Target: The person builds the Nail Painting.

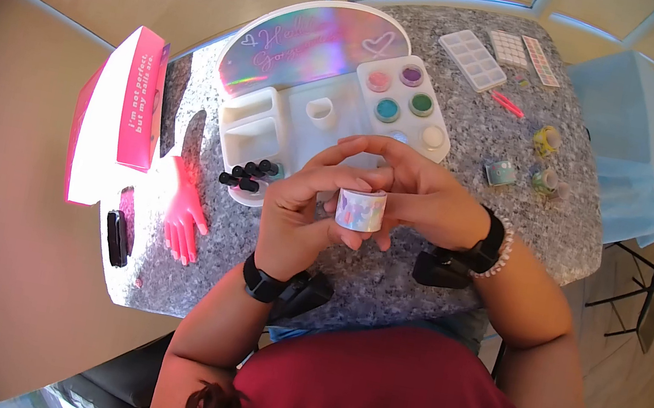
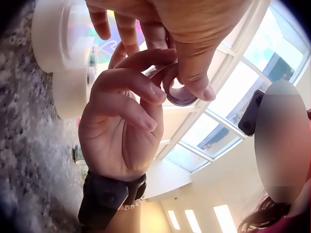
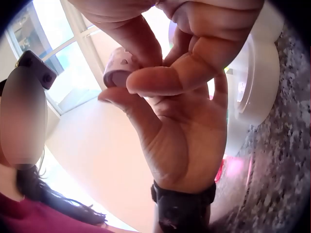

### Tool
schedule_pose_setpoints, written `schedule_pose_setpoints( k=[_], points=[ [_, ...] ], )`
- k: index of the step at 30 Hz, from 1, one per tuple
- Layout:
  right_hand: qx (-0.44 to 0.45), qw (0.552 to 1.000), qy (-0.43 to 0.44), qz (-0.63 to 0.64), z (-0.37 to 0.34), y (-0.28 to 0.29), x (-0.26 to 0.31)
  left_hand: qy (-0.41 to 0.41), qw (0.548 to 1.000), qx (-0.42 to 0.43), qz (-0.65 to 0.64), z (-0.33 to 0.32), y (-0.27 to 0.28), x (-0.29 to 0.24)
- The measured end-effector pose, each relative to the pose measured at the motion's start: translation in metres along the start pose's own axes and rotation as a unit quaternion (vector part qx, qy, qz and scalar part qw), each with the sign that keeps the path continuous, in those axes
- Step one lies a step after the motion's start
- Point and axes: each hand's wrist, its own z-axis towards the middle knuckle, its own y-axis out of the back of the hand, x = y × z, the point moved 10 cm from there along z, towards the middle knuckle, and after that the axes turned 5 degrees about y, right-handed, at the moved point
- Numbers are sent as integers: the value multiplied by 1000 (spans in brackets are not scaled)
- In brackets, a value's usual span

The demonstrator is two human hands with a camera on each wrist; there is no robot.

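Note:
A small hollow roll of shiny patterned foil [image 1: 360, 211] is held up over the table, in front of the chest. My left hand [image 1: 296, 207] grips it from one side, thumb beneath and fingers behind. From the other side my right hand [image 1: 436, 201] pinches it, fingertips at its edge. The left wrist view shows the ring-shaped end of the roll [image 2: 182, 99] under the left thumb, with right fingers [image 2: 129, 82] close against it. Pale printed marks show on the roll [image 3: 116, 62] in the right wrist view.
A white nail-kit station [image 1: 313, 63] stands behind the hands, with glitter pots [image 1: 388, 110] and black-capped bottles [image 1: 250, 171]. To the left are a pink practice hand [image 1: 185, 206] and a pink box [image 1: 141, 99]. Small jars [image 1: 500, 173], a white tray [image 1: 472, 60] and sticker sheets [image 1: 541, 61] lie right.

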Motion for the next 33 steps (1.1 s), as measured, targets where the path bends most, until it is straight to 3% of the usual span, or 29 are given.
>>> schedule_pose_setpoints(
  k=[5, 7, 10, 14, 16, 20, 22, 23, 25, 29, 30, 31, 32, 33],
  points=[
    [-17, 997, 60, -39, 0, 4, 8, 10, 999, -30, -4, -2, 2, -4],
    [-60, 993, 76, -66, -3, 12, 20, -95, 971, -66, 211, -4, 4, -35],
    [-58, 991, 109, -55, -7, 10, 32, -113, 947, -96, 285, -9, 8, -44],
    [-95, 980, 141, -103, -12, 14, 42, -132, 943, -130, 276, -13, 9, -45],
    [-107, 971, 178, -121, -16, 19, 49, -110, 965, -179, 156, -13, 17, -40],
    [-110, 958, 219, -146, -20, 22, 56, -89, 962, -190, 176, -12, 15, -43],
    [-145, 929, 259, -223, -26, 18, 66, -52, 939, -184, 287, -9, 12, -40],
    [-151, 927, 257, -226, -29, 15, 64, -51, 941, -180, 281, -8, 10, -40],
    [-210, 842, 318, -383, -44, -3, 75, -59, 910, -169, 373, -8, 5, -46],
    [-230, 787, 316, -477, -56, -34, 68, -59, 899, -181, 394, -12, 7, -47],
    [-232, 786, 317, -477, -58, -34, 62, -78, 889, -157, 423, -11, 0, -51],
    [-258, 817, 304, -416, -60, -26, 53, -97, 877, -132, 451, -11, -7, -53],
    [-281, 845, 289, -352, -61, -18, 46, -99, 878, -131, 451, -10, -6, -52],
    [-282, 844, 290, -353, -62, -18, 47, -94, 900, -87, 417, -6, -10, -46]
  ],
)
